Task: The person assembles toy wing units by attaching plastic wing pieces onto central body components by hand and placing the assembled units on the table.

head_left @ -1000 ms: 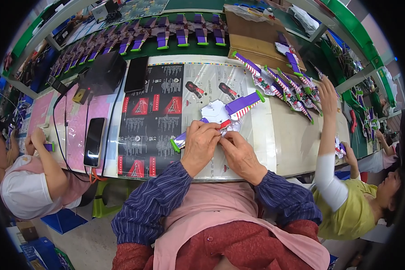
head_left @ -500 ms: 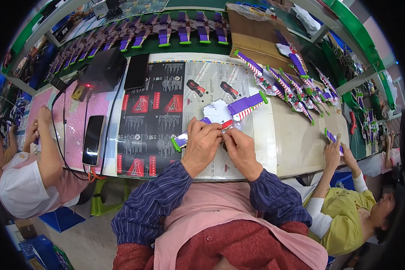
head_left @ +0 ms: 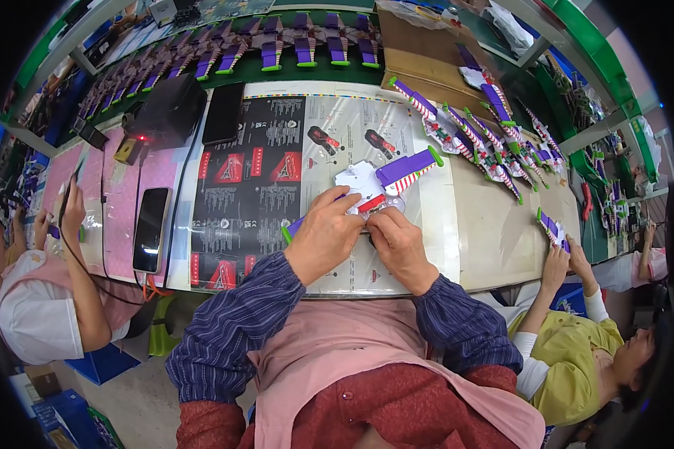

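Note:
On the printed sheet (head_left: pixel 277 202) before me lies a toy wing piece (head_left: pixel 412 170). It has a white middle, purple panels, red-and-white stripes and green tips. My left hand (head_left: pixel 324 233) grips its left part, covering most of that wing, with fingers reaching onto the white middle. A small red part (head_left: pixel 372 203) shows between my two hands. My right hand (head_left: pixel 401 249) is closed in a pinch at the piece's near edge, beside the red part. Whatever its fingertips hold is hidden.
More wing pieces (head_left: pixel 487 146) are heaped at the right, by a cardboard box (head_left: pixel 427 60). Rows of them (head_left: pixel 305 51) line the green belt behind. Two phones (head_left: pixel 152 228), a black box (head_left: pixel 168 108) and cables are on the left. Co-workers' hands (head_left: pixel 565 258) work at either side.
My left hand has shifted slightly down and left, showing more of the white middle and red part. The left co-worker's raised hand now holds a thin tool with a cable.

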A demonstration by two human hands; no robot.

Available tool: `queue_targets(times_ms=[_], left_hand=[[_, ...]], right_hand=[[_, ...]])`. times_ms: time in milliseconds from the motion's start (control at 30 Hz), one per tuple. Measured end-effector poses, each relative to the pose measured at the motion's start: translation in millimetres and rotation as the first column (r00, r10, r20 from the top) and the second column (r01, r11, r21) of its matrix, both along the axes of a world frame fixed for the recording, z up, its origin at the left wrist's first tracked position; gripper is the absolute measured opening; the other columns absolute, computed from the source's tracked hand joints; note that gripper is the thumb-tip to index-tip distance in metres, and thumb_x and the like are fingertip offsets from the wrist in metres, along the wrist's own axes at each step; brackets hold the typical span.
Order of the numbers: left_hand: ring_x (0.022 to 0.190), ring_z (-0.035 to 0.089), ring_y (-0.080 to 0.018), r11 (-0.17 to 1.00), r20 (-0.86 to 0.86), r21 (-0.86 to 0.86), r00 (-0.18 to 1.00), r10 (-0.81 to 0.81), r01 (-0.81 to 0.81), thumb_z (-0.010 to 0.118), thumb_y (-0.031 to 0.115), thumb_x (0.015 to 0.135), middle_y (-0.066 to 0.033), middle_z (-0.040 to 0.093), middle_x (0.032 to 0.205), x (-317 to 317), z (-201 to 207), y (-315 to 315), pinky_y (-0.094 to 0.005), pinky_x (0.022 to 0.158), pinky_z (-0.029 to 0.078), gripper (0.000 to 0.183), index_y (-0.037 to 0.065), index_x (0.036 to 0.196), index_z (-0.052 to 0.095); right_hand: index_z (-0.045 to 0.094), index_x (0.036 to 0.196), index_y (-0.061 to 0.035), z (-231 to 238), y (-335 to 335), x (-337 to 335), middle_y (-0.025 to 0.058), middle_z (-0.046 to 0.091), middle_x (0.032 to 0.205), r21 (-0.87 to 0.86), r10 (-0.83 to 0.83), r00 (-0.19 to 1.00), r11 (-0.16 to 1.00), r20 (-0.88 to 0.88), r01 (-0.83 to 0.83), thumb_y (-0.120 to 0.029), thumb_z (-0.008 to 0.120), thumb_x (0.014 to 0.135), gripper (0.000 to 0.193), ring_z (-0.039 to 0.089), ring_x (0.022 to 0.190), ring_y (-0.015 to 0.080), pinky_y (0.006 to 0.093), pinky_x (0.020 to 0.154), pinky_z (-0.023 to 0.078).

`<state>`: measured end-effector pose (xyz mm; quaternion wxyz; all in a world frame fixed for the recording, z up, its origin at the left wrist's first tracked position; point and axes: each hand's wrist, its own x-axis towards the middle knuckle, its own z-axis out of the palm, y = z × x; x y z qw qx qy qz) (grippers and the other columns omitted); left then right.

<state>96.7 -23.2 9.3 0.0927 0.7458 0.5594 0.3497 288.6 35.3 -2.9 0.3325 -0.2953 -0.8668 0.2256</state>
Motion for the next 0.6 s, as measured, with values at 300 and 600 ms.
queue_targets(times_ms=[300, 600], left_hand=[[0.139, 0.053, -0.0413, 0.992, -0.227, 0.097, 0.972, -0.057, 0.080, 0.067, 0.004, 0.087, -0.0201, 0.062, 0.139, -1.5, -11.3, -25.7, -0.0512, 0.113, 0.048, 0.033, 0.001, 0.119, 0.073], [0.134, 0.054, -0.0430, 0.992, -0.432, 0.123, 0.902, 0.031, 0.024, 0.064, 0.009, 0.089, -0.0224, 0.058, 0.138, 11.4, -8.6, -27.5, -0.0527, 0.110, 0.049, 0.040, -0.002, 0.128, 0.069]], right_hand=[[0.063, 0.097, -0.0031, 6.7, 4.1, -2.0, 0.0134, 0.062, 0.093, 0.101, -0.004, 0.989, 0.995, 0.150, -0.011, 0.002, 0.070, 0.091, 0.011, 0.068, 0.077, 0.0358, 0.0444, 0.065, 0.057], [0.064, 0.113, 0.0029, 9.4, 15.2, 16.2, 0.0149, 0.062, 0.107, 0.196, 0.165, 0.936, 0.952, 0.311, -0.233, 0.000, 0.066, 0.087, 0.026, 0.070, 0.082, 0.0314, 0.0408, 0.066, 0.059]])
